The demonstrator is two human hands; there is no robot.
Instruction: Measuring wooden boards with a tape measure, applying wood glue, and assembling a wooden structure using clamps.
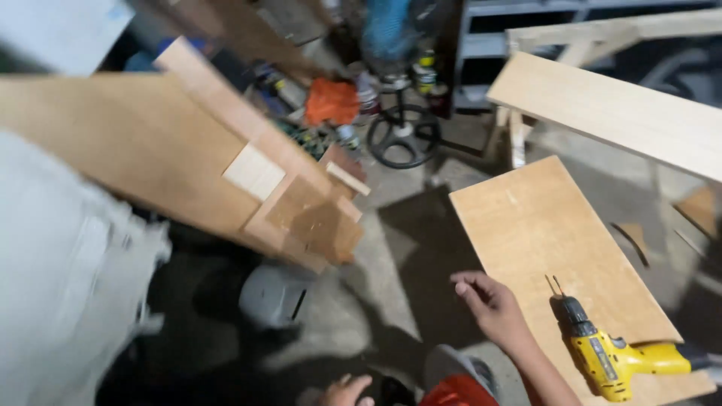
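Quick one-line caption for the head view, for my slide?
Right hand hovers open beside a plywood board bearing a yellow drill; left hand low at the frame edge.

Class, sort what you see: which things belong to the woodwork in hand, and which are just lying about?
In hand: right hand, plywood board, yellow drill, wooden frame piece.
Lying about: orange cloth, black fan base, grey stool, long plank.
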